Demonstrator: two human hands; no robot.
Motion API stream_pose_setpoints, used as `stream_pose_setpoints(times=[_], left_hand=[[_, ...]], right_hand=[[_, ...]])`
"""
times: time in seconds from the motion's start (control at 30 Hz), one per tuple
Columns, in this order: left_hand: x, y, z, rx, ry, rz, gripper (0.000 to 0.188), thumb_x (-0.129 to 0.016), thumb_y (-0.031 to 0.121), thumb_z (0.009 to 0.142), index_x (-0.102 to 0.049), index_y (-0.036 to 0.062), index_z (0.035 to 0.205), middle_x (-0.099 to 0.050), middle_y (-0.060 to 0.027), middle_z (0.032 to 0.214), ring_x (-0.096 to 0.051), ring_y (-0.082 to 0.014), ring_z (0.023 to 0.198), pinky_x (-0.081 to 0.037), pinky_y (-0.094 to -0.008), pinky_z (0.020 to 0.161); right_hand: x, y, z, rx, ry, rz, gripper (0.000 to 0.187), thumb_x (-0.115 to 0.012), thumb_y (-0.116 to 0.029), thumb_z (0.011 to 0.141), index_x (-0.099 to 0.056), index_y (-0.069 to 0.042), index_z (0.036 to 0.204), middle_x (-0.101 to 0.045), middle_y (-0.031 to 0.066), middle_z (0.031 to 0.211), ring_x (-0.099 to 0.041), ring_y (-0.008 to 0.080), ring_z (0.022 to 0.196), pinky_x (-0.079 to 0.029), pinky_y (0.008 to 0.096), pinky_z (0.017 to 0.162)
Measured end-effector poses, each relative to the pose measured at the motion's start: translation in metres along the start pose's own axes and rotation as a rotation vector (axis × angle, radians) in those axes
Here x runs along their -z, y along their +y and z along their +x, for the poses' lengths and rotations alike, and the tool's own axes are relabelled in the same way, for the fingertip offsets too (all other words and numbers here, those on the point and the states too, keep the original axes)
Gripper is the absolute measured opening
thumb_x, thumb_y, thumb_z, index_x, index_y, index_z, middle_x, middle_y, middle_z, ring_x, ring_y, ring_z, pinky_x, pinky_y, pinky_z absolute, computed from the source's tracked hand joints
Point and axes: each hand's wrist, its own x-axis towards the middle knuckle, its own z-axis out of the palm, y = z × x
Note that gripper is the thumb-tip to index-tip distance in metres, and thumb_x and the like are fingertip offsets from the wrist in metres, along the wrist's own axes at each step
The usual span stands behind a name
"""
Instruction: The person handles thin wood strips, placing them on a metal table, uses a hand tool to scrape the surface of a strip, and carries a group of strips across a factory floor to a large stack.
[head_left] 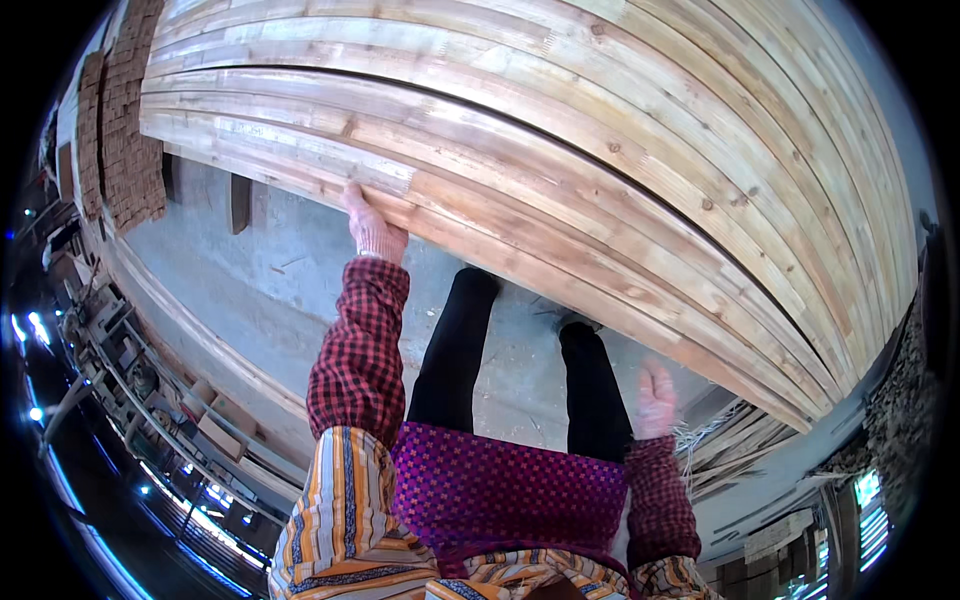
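Long pale wooden boards (520, 75), with knots and zigzag joints, lie side by side across the upper view. A dark curved gap divides them from a nearer row of boards (560, 235). At this row's near edge, my left hand (376, 228), in a pinkish knit glove, is closed on the edge board; its fingers beneath are hidden. My right hand (656, 402), also gloved and slightly blurred, is raised just short of the same edge, farther right. Its fingers point up and nothing shows in it.
Stacked brown wood pieces (130, 120) stand at the far left. A wooden leg (240, 204) shows below the boards. Thin wood strips (735, 445) lie on the floor at right. A long beam (205, 335) and wood scraps (215, 435) line the left side.
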Motion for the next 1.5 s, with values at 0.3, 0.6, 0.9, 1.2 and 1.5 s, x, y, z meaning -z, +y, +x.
stream_pose_setpoints(times=[0.3,0.6,0.9,1.2,1.5], left_hand=[[0.016,-0.134,-0.114,0.458,-0.311,-0.185,0.074,-0.071,0.052,0.097,-0.045,0.0099,0.152,-0.057,-0.0112,0.148,-0.054,-0.0312,0.137,-0.045,-0.0513,0.116],[-0.016,-0.133,-0.112,0.489,-0.292,-0.166,0.069,-0.072,0.045,0.097,-0.047,0.0100,0.150,-0.058,-0.0131,0.148,-0.056,-0.0343,0.136,-0.046,-0.0565,0.116],[0.035,-0.111,-0.112,0.476,-0.459,0.307,0.068,-0.073,0.040,0.096,-0.046,0.0089,0.150,-0.059,-0.0090,0.143,-0.060,-0.0273,0.126,-0.052,-0.0466,0.101],[0.248,0.023,-0.250,0.277,-0.170,0.369,0.060,-0.071,0.034,0.097,-0.052,0.0037,0.145,-0.061,-0.0007,0.100,-0.061,-0.0124,0.091,-0.052,-0.0338,0.082],[0.506,-0.048,-0.389,0.453,-0.137,-0.283,0.034,-0.065,0.050,0.099,-0.059,0.0186,0.086,-0.047,0.0057,0.068,-0.045,-0.0144,0.056,-0.036,-0.0359,0.051]], right_hand=[[-0.092,0.053,0.080,-0.796,0.167,0.854,0.036,-0.068,-0.033,0.102,-0.063,-0.011,0.130,-0.075,0.0093,0.098,-0.074,0.0222,0.076,-0.061,0.0312,0.063],[-0.072,0.102,0.127,-0.800,0.193,1.151,0.037,-0.061,-0.041,0.105,-0.057,-0.024,0.138,-0.070,0.0063,0.117,-0.069,0.0268,0.100,-0.064,0.0444,0.075],[-0.028,0.103,0.099,-0.521,-0.367,0.093,0.018,-0.066,-0.016,0.096,-0.070,-0.007,0.112,-0.066,0.0091,0.081,-0.062,0.0212,0.061,-0.052,0.0367,0.050],[0.014,-0.064,0.049,-0.067,-0.480,-0.333,0.010,-0.069,-0.014,0.090,-0.071,-0.004,0.092,-0.064,0.0049,0.067,-0.060,0.0152,0.056,-0.045,0.0310,0.050],[0.007,-0.311,-0.020,0.101,-0.596,-0.728,0.021,-0.064,-0.018,0.093,-0.071,0.000,0.087,-0.064,0.0071,0.066,-0.061,0.0173,0.055,-0.046,0.0349,0.048]])
